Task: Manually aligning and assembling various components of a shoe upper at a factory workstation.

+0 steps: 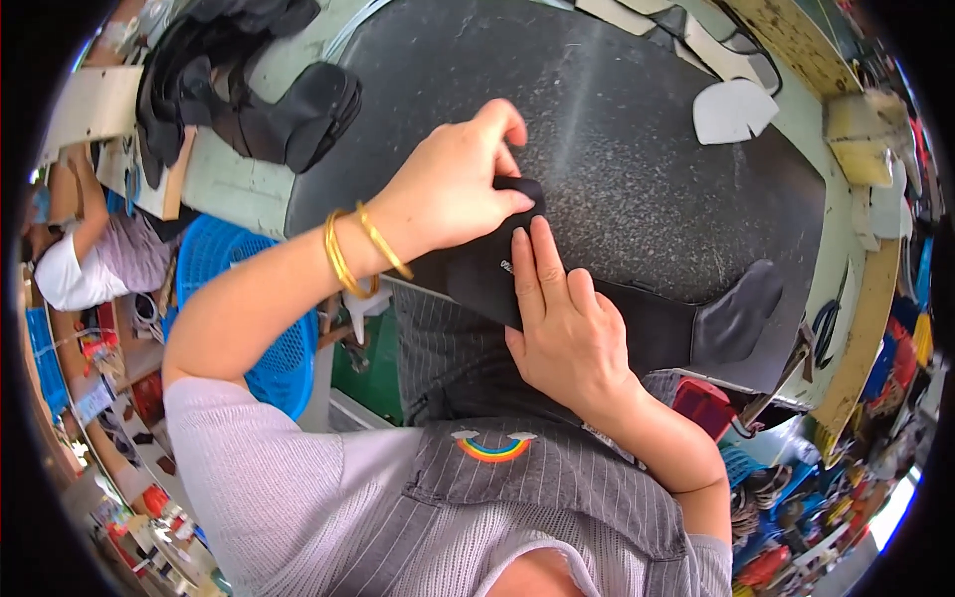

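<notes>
A dark, flexible black piece [487, 284], like fabric or thin leather with a small pale print, lies along the near edge of the black work board [418, 80]. Its right part stretches into a band ending in a smooth, shinier panel [738, 313]; whether this is all one piece I cannot tell. My left hand [453, 189] is closed, pinching a turned-up edge of the black piece between thumb and fingers. Just below it, my right hand [572, 328] lies with index and middle fingers stretched out flat on the piece, the tips close to the pinched edge.
Similar black pieces [308, 114] are heaped at the far left. Pale cut pieces [731, 109] lie at the far right. Scissors [826, 328] rest by the right edge. A blue plastic basket [284, 363] stands left below the table. Another person [90, 264] is at far left.
</notes>
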Available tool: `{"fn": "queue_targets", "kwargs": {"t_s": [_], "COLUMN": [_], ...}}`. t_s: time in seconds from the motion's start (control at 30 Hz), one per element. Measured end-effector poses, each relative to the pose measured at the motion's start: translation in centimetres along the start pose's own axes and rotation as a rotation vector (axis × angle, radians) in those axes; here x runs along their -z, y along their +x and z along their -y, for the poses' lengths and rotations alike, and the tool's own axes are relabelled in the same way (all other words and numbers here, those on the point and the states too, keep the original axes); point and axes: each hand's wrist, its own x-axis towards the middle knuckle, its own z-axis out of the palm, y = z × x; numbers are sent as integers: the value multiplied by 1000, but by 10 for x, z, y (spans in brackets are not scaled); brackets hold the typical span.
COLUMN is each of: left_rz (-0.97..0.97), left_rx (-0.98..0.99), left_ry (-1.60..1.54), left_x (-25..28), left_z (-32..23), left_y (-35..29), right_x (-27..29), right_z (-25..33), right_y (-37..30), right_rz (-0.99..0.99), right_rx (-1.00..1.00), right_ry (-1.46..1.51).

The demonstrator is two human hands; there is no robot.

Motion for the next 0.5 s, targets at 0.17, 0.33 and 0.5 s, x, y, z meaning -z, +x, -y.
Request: {"fn": "queue_targets", "kwargs": {"t_s": [0.17,0.33,0.5], "left_rz": [157,-134,-86], "left_rx": [-18,-436,-519], "left_ry": [254,565,194], "left_x": [17,2,-41], "left_z": [2,0,15], "left_y": [13,0,-74], "right_x": [5,6,-9], "right_z": [5,10,0], "right_y": [9,9,-8], "right_rz": [109,26,-103], "right_rx": [55,41,9], "right_ry": [-13,-73,86]}}
